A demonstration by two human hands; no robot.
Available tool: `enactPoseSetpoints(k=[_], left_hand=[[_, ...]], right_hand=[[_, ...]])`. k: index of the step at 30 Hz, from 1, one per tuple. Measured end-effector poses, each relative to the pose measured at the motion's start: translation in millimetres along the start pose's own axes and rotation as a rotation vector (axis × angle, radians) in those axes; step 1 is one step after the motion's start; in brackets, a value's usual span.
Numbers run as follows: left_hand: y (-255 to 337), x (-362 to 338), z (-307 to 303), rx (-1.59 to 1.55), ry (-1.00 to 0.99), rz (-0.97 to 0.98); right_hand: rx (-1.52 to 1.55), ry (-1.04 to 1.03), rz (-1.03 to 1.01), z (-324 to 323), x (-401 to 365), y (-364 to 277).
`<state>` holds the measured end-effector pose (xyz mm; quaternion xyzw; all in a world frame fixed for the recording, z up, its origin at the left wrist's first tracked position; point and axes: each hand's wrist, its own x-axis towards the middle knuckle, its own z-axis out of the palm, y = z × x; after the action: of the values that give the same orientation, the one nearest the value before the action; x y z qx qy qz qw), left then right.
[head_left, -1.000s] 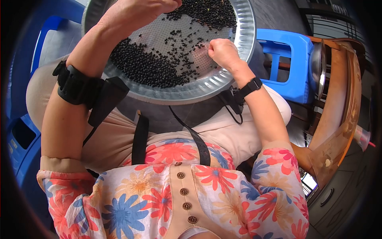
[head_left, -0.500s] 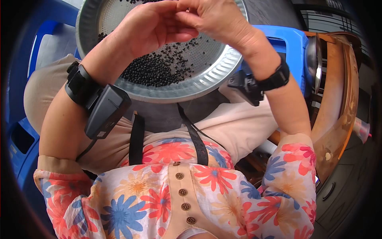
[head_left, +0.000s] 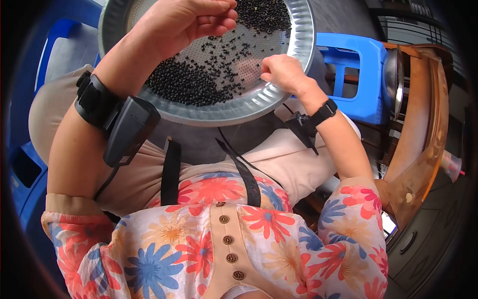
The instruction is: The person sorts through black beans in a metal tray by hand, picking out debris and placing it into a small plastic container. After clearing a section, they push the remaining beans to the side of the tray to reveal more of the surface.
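Note:
A round metal tray [head_left: 214, 115] with a ridged rim and perforated base holds small black beans [head_left: 184, 85], heaped at its near left side. More beans [head_left: 264, 17] lie at the far right, and loose ones are scattered between. Above the tray's far middle, my left hand [head_left: 191, 22] has its fingers curled in; whatever they hold is hidden. My right hand [head_left: 285, 72] is over the tray's right rim, fingers closed together, and I cannot see anything between them.
A blue plastic stool [head_left: 371, 74] stands right of the tray, with a metal bowl or lid [head_left: 393, 82] beside it and wooden furniture [head_left: 416, 129] farther right. Blue plastic seating [head_left: 52, 37] is at the left. Straps and wrist devices hang on my arms.
My right hand has left my left hand and come down and right to the tray's rim. My left hand has shifted slightly up, uncovering the far right beans.

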<state>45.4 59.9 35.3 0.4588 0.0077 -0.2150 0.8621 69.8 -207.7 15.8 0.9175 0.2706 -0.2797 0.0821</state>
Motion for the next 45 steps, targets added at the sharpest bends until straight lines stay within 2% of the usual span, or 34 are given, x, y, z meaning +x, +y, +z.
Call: enactPoseSetpoints(k=[2, 4, 6, 7, 8, 9, 10, 12, 14, 15, 16, 18, 19, 22, 24, 26, 27, 31, 33, 37, 39, 40, 42, 43, 45], left_hand=[[3, 1, -2, 0.008, 0.012, 0.012], [8, 3, -7, 0.0, -0.01, 0.04], [12, 3, -14, -0.012, -0.02, 0.067], [14, 3, -17, -0.002, -0.039, 0.086], [25, -1, -7, 0.008, -0.059, 0.107], [30, -7, 10, -0.151, 0.146, 0.011], [31, -8, 10, -0.15, 0.149, 0.011], [33, -8, 8, -0.186, 0.169, -0.004], [35, -10, 9, -0.17, 0.188, -0.004], [36, -12, 8, -0.152, 0.2, -0.007], [36, -12, 7, -0.154, 0.204, -0.009], [36, -13, 5, -0.165, 0.209, -0.009], [37, -14, 4, -0.165, 0.213, -0.01], [38, -14, 2, -0.178, 0.221, -0.012], [38, -14, 0, -0.18, 0.21, -0.01], [38, -14, -1, -0.179, 0.215, -0.01], [38, -14, -1, -0.179, 0.216, -0.01], [38, -13, -2, -0.173, 0.224, -0.023], [38, -13, -1, -0.167, 0.228, -0.029], [37, -11, -2, -0.181, 0.217, -0.03], [37, -11, -2, -0.192, 0.216, -0.03], [36, -11, -3, -0.194, 0.219, -0.03], [36, -12, -3, -0.198, 0.219, -0.032], [36, -12, -3, -0.199, 0.221, -0.032], [36, -12, -3, -0.186, 0.22, -0.034]], right_hand=[[-0.127, -0.006, -0.002, 9, 3, -7], [-0.107, -0.011, 0.014, 12, 9, -8], [0.32, 0.073, -0.109, 10, 14, -8], [0.462, 0.168, -0.066, 11, 18, -9], [0.462, 0.165, -0.068, 13, 24, -7], [0.404, 0.367, -0.035, 17, 30, -5], [0.344, 0.57, 0.0, 19, 34, -7], [0.316, 0.573, -0.002, 26, 40, -10], [0.33, 0.389, -0.172, 21, 36, -29], [0.432, 0.197, -0.248, 17, 34, -38], [0.433, 0.194, -0.25, 14, 34, -43], [0.397, 0.254, -0.143, 9, 36, -47], [0.351, 0.401, -0.123, 11, 43, -43], [0.406, 0.521, -0.07, 14, 52, -36], [0.398, 0.505, -0.102, 15, 48, -39], [0.376, 0.319, -0.192, 11, 41, -46], [0.377, 0.21, -0.121, 8, 39, -48], [0.386, 0.247, -0.08, 6, 43, -44], [0.456, 0.558, -0.113, 9, 49, -40], [0.406, 0.607, -0.144, 11, 55, -47], [0.371, 0.342, -0.267, 9, 50, -53], [0.371, 0.339, -0.269, 6, 47, -56], [0.481, 0.128, -0.141, 0, 42, -60], [0.481, 0.127, -0.142, 3, 45, -57], [0.42, 0.474, -0.159, 12, 52, -52]])
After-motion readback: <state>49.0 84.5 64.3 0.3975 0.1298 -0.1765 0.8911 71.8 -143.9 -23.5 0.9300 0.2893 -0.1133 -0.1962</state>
